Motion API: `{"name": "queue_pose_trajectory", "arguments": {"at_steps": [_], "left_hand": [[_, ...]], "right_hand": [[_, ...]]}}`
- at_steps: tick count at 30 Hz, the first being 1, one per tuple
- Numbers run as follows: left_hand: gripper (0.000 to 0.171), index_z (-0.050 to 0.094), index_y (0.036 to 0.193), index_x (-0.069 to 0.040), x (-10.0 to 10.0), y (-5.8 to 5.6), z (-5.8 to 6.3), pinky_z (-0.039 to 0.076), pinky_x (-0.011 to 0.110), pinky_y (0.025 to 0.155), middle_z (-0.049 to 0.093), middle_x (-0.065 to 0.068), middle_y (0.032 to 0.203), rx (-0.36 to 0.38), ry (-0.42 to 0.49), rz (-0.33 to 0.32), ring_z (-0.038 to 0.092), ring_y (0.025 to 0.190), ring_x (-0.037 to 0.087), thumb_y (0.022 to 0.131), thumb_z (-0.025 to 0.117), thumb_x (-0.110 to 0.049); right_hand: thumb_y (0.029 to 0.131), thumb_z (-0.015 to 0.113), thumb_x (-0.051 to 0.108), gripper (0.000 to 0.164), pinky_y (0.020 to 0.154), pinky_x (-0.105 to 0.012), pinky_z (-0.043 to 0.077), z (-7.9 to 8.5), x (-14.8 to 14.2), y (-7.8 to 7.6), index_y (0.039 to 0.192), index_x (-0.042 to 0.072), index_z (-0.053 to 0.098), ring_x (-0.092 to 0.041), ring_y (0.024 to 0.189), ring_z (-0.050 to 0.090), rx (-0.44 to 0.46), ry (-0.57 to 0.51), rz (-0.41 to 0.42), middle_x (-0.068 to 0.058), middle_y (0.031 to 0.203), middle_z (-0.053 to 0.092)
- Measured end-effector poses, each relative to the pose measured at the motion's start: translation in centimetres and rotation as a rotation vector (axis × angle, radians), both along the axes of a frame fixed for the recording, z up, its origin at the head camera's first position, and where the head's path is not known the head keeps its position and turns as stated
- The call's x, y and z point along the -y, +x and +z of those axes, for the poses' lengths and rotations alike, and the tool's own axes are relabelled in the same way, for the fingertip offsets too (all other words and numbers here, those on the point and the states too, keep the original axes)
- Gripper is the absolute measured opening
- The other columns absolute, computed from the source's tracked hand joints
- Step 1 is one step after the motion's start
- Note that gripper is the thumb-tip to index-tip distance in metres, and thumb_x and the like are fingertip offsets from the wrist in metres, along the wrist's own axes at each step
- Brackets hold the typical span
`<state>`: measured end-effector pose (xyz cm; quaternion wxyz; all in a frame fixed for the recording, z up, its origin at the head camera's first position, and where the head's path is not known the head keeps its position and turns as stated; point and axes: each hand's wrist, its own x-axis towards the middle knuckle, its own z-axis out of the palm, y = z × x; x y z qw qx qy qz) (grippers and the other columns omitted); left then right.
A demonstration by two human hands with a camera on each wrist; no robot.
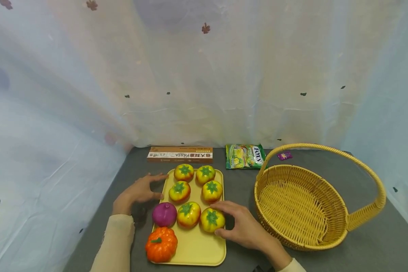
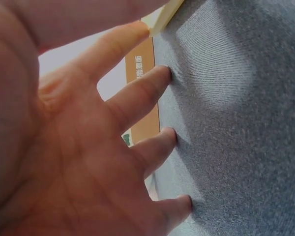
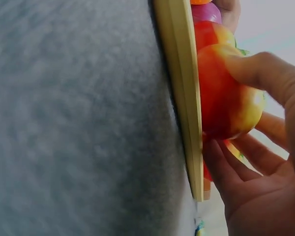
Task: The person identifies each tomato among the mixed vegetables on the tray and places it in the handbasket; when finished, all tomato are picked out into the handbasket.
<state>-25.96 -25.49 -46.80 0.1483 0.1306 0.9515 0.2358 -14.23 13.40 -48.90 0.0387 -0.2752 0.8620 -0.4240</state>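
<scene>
Gripping a red-yellow fruit [image 1: 211,222] at the right edge of the tray [image 1: 198,250] between thumb and fingers, the right hand [image 1: 243,225] apparently prevents rolling, while the left hand [image 1: 140,189], fingers spread, grasping nothing, meets the tray's left edge, presumably to steady it.

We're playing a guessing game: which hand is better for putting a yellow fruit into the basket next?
Probably the right hand: it grips a yellow fruit, and the basket is close by. The left hand is across the tray, farther from the basket.
</scene>
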Motion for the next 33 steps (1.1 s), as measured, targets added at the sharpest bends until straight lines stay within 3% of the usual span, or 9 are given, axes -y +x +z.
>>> {"name": "queue_pose_trajectory", "arguments": {"at_steps": [5, 10, 14, 19, 26, 33], "left_hand": [[0.080, 0.054, 0.164, -0.026, -0.1, -0.1, 0.0, 0.021, 0.090, 0.119, 0.041, 0.014, 0.175, -0.005, 0.006, -0.002, 0.017, 0.163, 0.061, 0.091, 0.088, -0.029], [0.081, 0.054, 0.164, -0.027, -0.1, -0.1, 0.0, 0.021, 0.090, 0.119, 0.041, 0.014, 0.175, 0.001, 0.000, 0.004, 0.018, 0.163, 0.061, 0.091, 0.089, -0.029], [0.081, 0.054, 0.164, -0.027, -0.1, -0.1, 0.0, 0.022, 0.089, 0.119, 0.041, 0.014, 0.175, 0.010, -0.004, 0.011, 0.018, 0.163, 0.060, 0.091, 0.088, -0.029], [0.081, 0.054, 0.164, -0.025, -0.1, 0.0, 0.3, 0.022, 0.089, 0.119, 0.041, 0.015, 0.175, 0.004, 0.006, 0.008, 0.018, 0.163, 0.061, 0.091, 0.088, -0.028], [0.081, 0.054, 0.164, -0.025, -0.1, 0.0, 0.1, 0.021, 0.088, 0.120, 0.041, 0.014, 0.175, 0.007, 0.011, 0.019, 0.017, 0.164, 0.060, 0.091, 0.088, -0.027], [0.081, 0.054, 0.164, -0.027, -0.2, -0.2, 0.0, 0.019, 0.089, 0.120, 0.040, 0.013, 0.176, 0.021, 0.003, 0.034, 0.016, 0.164, 0.059, 0.091, 0.089, -0.028]], "right_hand": [[0.091, 0.090, 0.026, 0.061, 0.107, -0.044, 0.061, 1.6, -0.3, 0.4, 0.148, 0.026, 0.067, -0.015, 0.133, 0.068, -0.020, -0.021, 0.036, 0.010, 0.148, 0.068], [0.090, 0.091, 0.024, 0.061, 0.098, -0.039, 0.066, 4.6, -1.2, 0.9, 0.147, 0.026, 0.067, -0.013, 0.126, 0.070, -0.128, -0.077, 0.058, 0.004, 0.146, 0.069], [0.091, 0.091, 0.024, 0.062, 0.098, -0.035, 0.065, 7.1, -2.6, 1.0, 0.148, 0.026, 0.067, -0.013, 0.127, 0.069, -0.213, -0.092, 0.001, 0.003, 0.147, 0.069], [0.091, 0.092, 0.017, 0.063, 0.103, -0.025, 0.061, 9.1, -5.3, 1.0, 0.148, 0.025, 0.067, -0.009, 0.126, 0.069, -0.235, -0.135, -0.094, 0.003, 0.144, 0.070], [0.090, 0.090, 0.004, 0.065, 0.104, -0.013, 0.055, 9.5, -9.2, 1.7, 0.148, 0.021, 0.067, 0.001, 0.125, 0.068, -0.242, -0.170, -0.219, -0.003, 0.142, 0.072], [0.091, 0.090, 0.009, 0.062, 0.101, -0.009, 0.053, 7.9, -11.9, 2.1, 0.149, 0.015, 0.067, 0.011, 0.124, 0.064, -0.193, -0.113, -0.339, -0.009, 0.140, 0.072]]}}
